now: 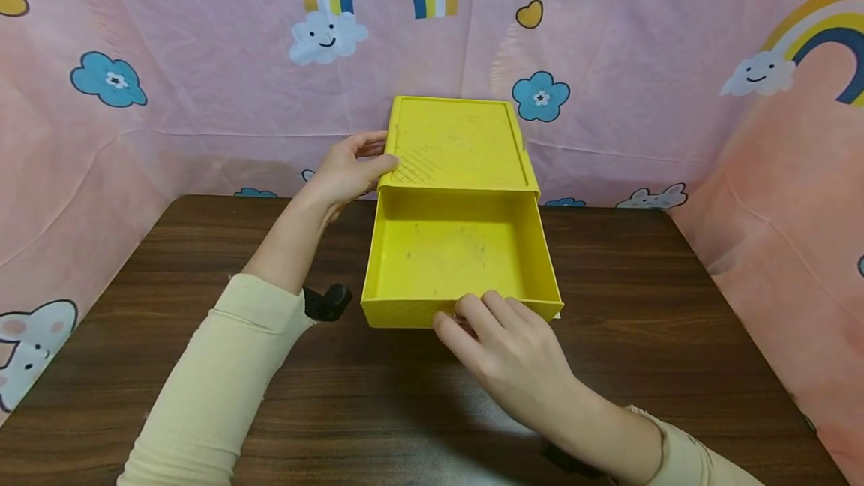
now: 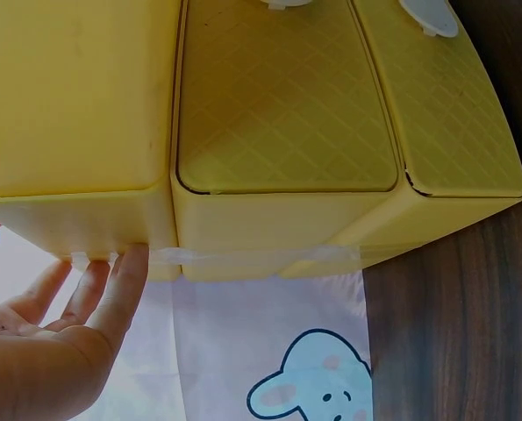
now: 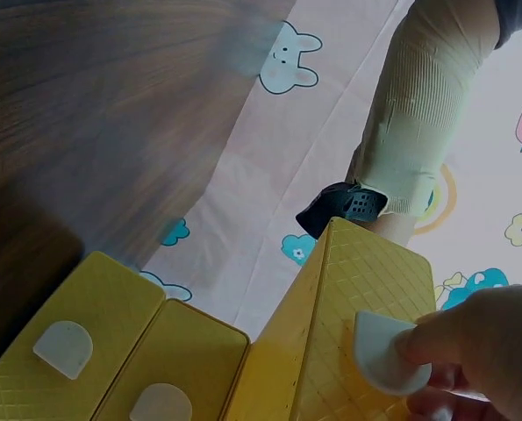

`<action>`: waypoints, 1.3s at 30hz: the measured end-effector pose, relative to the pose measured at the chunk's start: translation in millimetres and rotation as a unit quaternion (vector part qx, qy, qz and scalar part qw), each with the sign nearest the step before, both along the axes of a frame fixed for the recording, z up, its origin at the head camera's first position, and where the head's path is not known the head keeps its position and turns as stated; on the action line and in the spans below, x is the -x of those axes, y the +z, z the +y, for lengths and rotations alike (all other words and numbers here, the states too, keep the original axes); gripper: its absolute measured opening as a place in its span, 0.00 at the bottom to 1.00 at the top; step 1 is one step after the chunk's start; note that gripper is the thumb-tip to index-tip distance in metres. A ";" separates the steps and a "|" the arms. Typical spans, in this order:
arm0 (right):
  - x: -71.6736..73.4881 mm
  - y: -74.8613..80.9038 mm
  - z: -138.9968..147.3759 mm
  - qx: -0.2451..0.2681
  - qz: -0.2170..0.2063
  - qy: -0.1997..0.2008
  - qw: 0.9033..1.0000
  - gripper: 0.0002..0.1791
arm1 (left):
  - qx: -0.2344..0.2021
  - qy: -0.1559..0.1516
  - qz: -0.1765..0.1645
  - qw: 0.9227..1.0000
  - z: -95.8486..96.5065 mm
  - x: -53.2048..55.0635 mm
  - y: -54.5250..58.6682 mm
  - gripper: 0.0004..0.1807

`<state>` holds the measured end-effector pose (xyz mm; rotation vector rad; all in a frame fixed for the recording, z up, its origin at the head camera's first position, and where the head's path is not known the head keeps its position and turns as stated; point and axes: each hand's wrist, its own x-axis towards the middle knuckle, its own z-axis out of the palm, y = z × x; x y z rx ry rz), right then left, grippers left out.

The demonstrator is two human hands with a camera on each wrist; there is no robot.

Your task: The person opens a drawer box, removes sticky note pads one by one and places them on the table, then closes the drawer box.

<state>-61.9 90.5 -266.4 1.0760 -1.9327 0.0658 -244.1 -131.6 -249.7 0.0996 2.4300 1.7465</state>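
A yellow drawer cabinet [image 1: 466,141] stands at the back of the table, its top drawer [image 1: 459,246] pulled well out. Nothing lies inside the drawer apart from some dark marks on its floor. My left hand [image 1: 351,171] rests against the cabinet's upper left corner, thumb at the top edge and fingers along the side. In the left wrist view those fingers [image 2: 120,294] press the yellow side wall. With my right hand [image 1: 516,358] I pinch the white handle [image 3: 383,355] on the top drawer's front; the right wrist view shows thumb and fingers on it.
Two lower drawers [image 2: 287,105] with white handles [image 3: 65,349] sit flush in the cabinet. Clear tape [image 2: 261,254] runs along its side. The dark wood table [image 1: 324,396] is bordered by a pink patterned cloth [image 1: 223,81]. A black wrist camera [image 1: 327,302] is on the left sleeve.
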 end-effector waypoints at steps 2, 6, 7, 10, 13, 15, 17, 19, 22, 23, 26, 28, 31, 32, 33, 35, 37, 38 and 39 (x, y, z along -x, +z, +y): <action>1.0 0.2 -0.2 -0.002 0.001 -0.002 1.000 0.16 | -0.002 -0.001 0.000 1.000 0.2 -0.3 0.6 0.32; 3.6 0.9 -0.7 0.004 0.001 -0.002 1.000 0.16 | -0.003 -0.003 0.001 1.000 0.3 -0.7 1.4 0.32; 4.2 0.9 -0.9 0.005 0.000 -0.001 1.000 0.16 | -0.003 -0.004 0.001 1.000 0.3 -0.9 1.7 0.32; 5.5 1.0 -0.8 0.006 -0.008 -0.001 1.000 0.16 | -0.003 -0.001 0.001 1.000 0.1 -1.4 1.8 0.32; 6.9 0.5 -0.3 0.007 -0.016 -0.001 1.000 0.17 | -0.002 0.001 0.002 1.000 -0.1 -1.6 1.5 0.32; 8.7 0.1 -0.2 0.010 -0.019 -0.001 1.000 0.17 | -0.004 0.002 0.002 1.000 0.0 -1.4 1.1 0.32; 10.9 -0.4 -0.2 0.015 -0.019 0.001 1.000 0.17 | -0.003 0.003 0.003 1.000 0.1 -1.4 0.6 0.32; 13.5 -1.3 0.0 0.020 -0.021 0.003 1.000 0.16 | -0.005 0.003 0.003 1.000 0.3 -1.1 0.0 0.32; 18.4 -4.1 0.3 0.025 -0.027 0.004 0.999 0.16 | -0.006 0.003 0.003 1.000 0.6 -0.3 -1.0 0.32; 20.0 -5.2 0.5 0.026 -0.030 0.003 0.999 0.16 | -0.005 0.002 0.003 1.000 0.7 -0.1 -1.3 0.32; 25.4 -9.3 1.0 0.026 -0.035 -0.003 0.999 0.15 | -0.005 0.001 0.005 1.000 0.9 0.3 -1.6 0.32; 28.7 -11.8 1.5 0.027 -0.038 -0.006 0.999 0.14 | -0.005 0.000 0.005 1.000 0.9 0.1 -1.4 0.32; 33.0 -14.9 2.0 0.027 -0.041 -0.008 0.999 0.11 | -0.005 0.002 0.003 1.000 1.1 -0.4 -0.9 0.32; 34.2 -15.6 2.0 0.028 -0.043 -0.007 0.999 0.11 | -0.005 0.002 0.001 1.000 1.1 -0.6 -0.7 0.32; 35.4 -16.1 2.0 0.029 -0.044 -0.006 0.999 0.10 | -0.005 0.003 0.000 1.000 1.1 -0.6 -0.6 0.32; 37.9 -16.5 1.8 0.031 -0.047 -0.007 0.998 0.09 | -0.004 0.002 -0.001 1.000 1.0 -0.7 -0.3 0.32; 40.0 -16.1 1.7 0.031 -0.050 -0.009 0.998 0.08 | -0.002 0.001 -0.002 1.000 0.9 -0.7 -0.1 0.32; 41.0 -15.8 1.8 0.031 -0.052 -0.011 0.998 0.08 | -0.001 0.001 -0.002 1.000 0.9 -0.6 -0.2 0.32; 41.8 -15.4 1.9 0.030 -0.055 -0.013 0.998 0.08 | -0.001 0.000 -0.001 1.000 0.9 -0.4 -0.2 0.32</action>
